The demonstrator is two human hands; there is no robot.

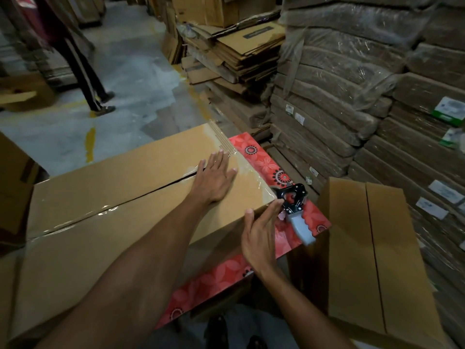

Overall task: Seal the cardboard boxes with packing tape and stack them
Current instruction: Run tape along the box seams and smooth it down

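Left hand (216, 177) lies spread-fingered on the box (100, 197) seam, right hand (261, 233) presses straight fingers on the box's end; uneven pressure may wrinkle the tape (247, 170)

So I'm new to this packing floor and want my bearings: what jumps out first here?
A long cardboard box lies on a red flowered table, with the left hand flat on its taped seam and the right hand at its corner. A tape dispenser lies on the table beside that hand.
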